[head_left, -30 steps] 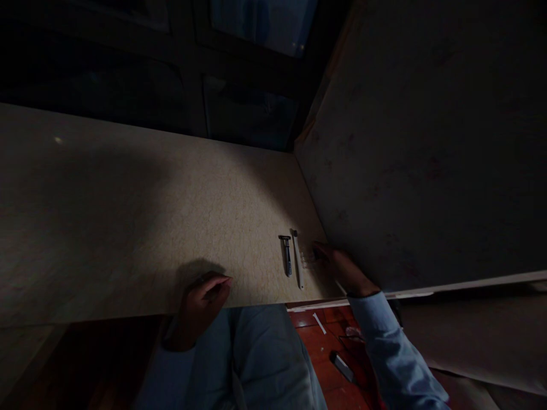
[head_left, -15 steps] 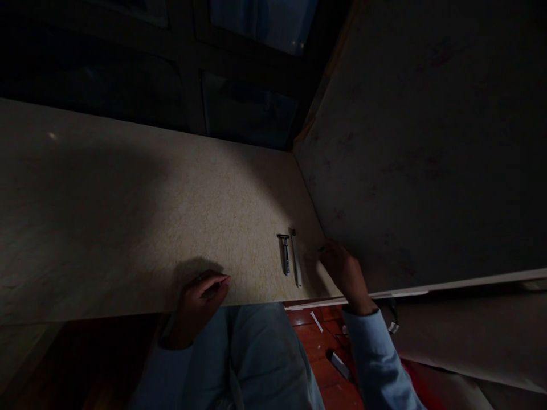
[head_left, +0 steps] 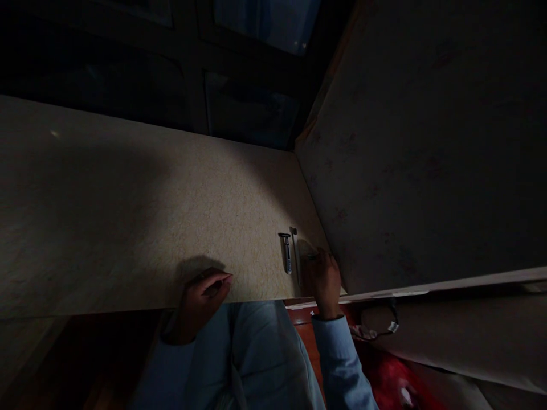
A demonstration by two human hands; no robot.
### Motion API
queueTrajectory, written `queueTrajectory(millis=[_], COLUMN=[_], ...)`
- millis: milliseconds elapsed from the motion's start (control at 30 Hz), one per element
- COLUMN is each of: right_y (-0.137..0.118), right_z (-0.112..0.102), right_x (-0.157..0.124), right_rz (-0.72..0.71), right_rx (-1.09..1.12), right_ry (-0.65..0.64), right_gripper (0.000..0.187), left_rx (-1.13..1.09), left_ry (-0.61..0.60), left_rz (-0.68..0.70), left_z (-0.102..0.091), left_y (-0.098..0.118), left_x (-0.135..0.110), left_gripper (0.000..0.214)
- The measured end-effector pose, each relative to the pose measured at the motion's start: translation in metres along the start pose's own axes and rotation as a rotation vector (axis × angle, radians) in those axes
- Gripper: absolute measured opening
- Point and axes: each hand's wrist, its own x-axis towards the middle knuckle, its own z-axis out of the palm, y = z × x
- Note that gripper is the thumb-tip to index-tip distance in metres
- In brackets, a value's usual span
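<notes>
On the right part of the marble-patterned ledge lies a safety razor (head_left: 288, 256), its head toward the window. Just to its right is a slim toothbrush (head_left: 296, 250), lying nearly parallel and partly in shadow. My right hand (head_left: 325, 282) is beside the toothbrush, its fingers closed around a small dark item that is too dim to name. My left hand (head_left: 203, 299) rests at the front edge of the ledge, thumb and fingertips pressed together, with nothing visible in them.
Dark window panes (head_left: 252, 108) stand behind the ledge (head_left: 205, 193). A patterned wall panel (head_left: 410, 188) borders it on the right. Below the front edge are my legs (head_left: 265, 347), a red cloth-like thing (head_left: 393, 376) and a cable (head_left: 391, 324).
My right hand has moved left and slightly down from the wall side toward the toothbrush, carrying the small dark item. My left hand, the razor and the toothbrush look unmoved.
</notes>
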Motion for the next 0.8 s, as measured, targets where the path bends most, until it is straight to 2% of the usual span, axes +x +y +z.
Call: queueTrajectory(millis=[233, 433, 633, 800], right_y=[0.002, 0.002, 0.000, -0.025], right_z=[0.004, 0.004, -0.008, -0.014], right_x=[-0.003, -0.004, -0.013, -0.033], right_rz=[0.021, 0.024, -0.016, -0.082], right_rx=[-0.050, -0.016, 0.140, 0.308], right_ry=[-0.015, -0.003, 0.039, 0.019], right_gripper=[0.046, 0.048, 0.045, 0.031], left_rx=[-0.002, 0.006, 0.010, -0.021], left_ry=[-0.014, -0.011, -0.004, 0.001], left_rz=[-0.019, 0.020, 0.029, 0.075], left_z=[0.001, 0.001, 0.002, 0.001], left_y=[-0.003, -0.004, -0.007, -0.005], left_x=[-0.001, -0.002, -0.003, -0.002], left_gripper=[0.016, 0.015, 0.014, 0.012])
